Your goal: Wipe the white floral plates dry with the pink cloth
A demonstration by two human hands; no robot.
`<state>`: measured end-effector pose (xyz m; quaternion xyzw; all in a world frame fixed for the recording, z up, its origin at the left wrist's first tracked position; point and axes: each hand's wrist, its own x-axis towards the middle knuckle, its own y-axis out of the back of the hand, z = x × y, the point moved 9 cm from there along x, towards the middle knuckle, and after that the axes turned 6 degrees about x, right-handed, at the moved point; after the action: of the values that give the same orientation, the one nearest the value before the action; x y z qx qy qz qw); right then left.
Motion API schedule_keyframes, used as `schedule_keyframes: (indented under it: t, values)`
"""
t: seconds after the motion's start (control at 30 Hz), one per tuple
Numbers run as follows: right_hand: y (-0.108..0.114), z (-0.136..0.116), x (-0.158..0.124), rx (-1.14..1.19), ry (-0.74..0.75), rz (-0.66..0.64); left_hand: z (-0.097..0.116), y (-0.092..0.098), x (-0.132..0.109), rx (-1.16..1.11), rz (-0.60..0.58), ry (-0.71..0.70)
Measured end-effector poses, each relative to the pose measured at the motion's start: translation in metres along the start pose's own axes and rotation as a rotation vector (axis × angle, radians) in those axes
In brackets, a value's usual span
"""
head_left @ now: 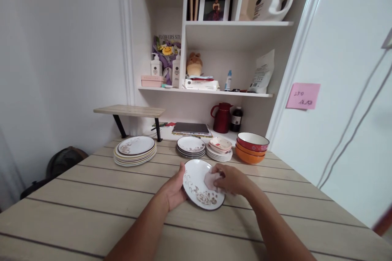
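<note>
My left hand (175, 189) grips the left rim of a white plate (196, 177), thumb up along the edge and fingers hidden beneath. Brown flowers and a dark rim decorate the plate, which is tilted toward me over the table. On its right side, my right hand (228, 178) pinches a pale, folded piece that looks like a cloth or wipe (211, 180) and presses it to the plate's face. Just behind stands a stack of similar small plates (191, 145).
Larger plates (134, 153) are stacked at the left, near a small raised shelf (130, 110). Pink dishes (220, 144) sit on white saucers (219, 155). Red and orange bowls (252, 147) are nested at the right. A red jug (222, 118) and a laptop (190, 128) lie behind.
</note>
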<state>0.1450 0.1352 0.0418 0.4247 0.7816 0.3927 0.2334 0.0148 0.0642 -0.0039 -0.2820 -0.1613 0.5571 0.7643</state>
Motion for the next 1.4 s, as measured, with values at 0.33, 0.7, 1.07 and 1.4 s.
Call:
schedule_keyframes:
  t: [0.33, 0.7, 1.07, 1.4]
  values:
    - [-0.017, -0.064, 0.013, -0.151, 0.173, 0.339, 0.003, -0.003, 0.001, -0.037, -0.042, -0.063]
    - [-0.035, -0.084, -0.014, 0.090, 0.478, -0.197, 0.002, -0.003, 0.002, -0.033, -0.073, -0.029]
    - [0.004, -0.002, 0.003, -0.109, 0.004, 0.096, 0.001, 0.001, -0.002, 0.044, 0.049, -0.014]
    - [-0.026, -0.080, 0.008, -0.218, 0.293, 0.275, 0.005, -0.008, -0.003, -0.005, -0.005, -0.064]
